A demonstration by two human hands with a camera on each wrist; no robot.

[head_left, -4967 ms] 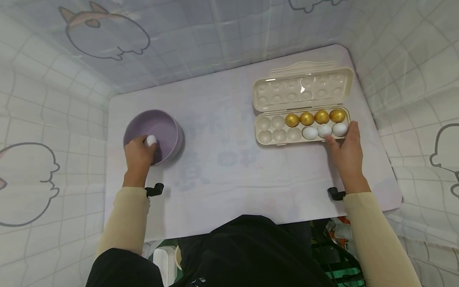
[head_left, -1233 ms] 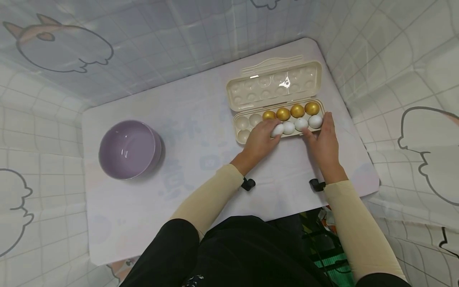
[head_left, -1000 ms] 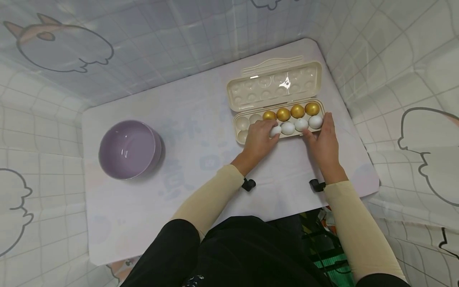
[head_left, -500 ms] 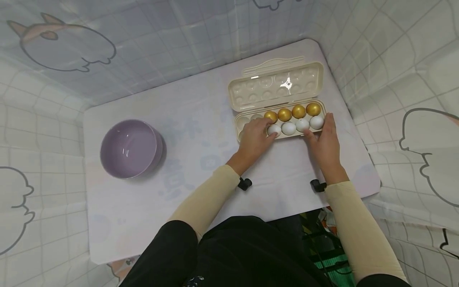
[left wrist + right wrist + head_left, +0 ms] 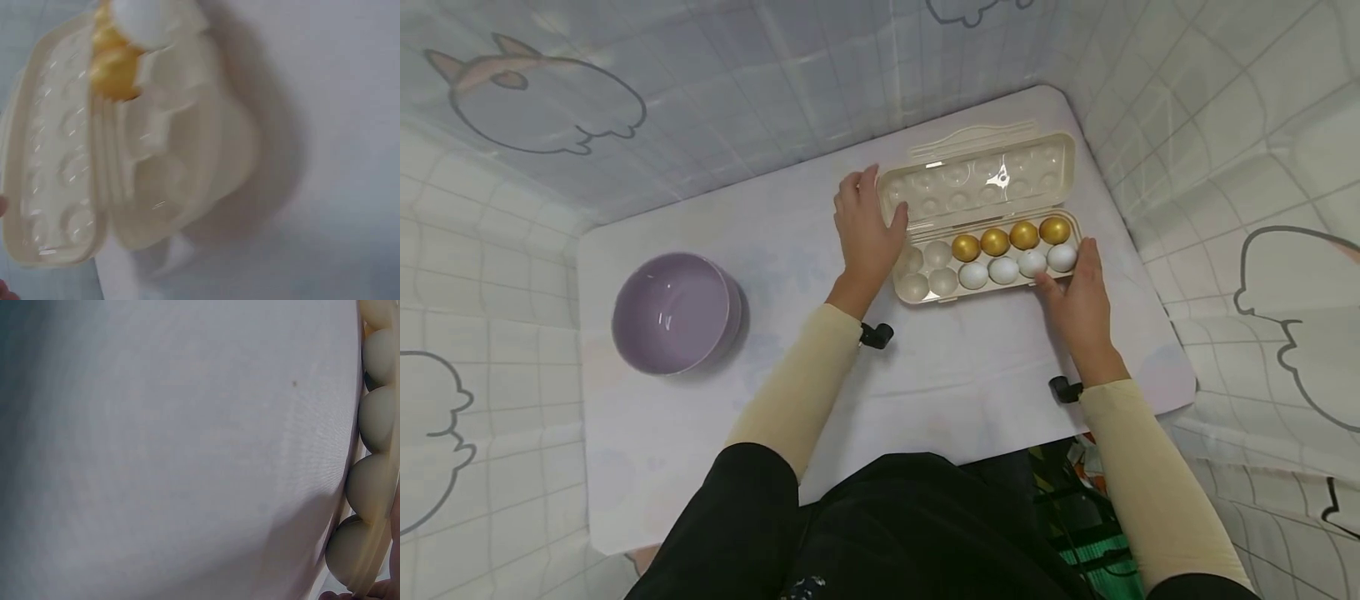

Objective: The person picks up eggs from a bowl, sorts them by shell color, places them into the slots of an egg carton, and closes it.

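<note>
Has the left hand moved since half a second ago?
Yes. The left hand went from the white eggs in the front row to the open lid's left end, away from the person.

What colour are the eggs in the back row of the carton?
Gold, all four eggs; clearest in the head view.
</note>
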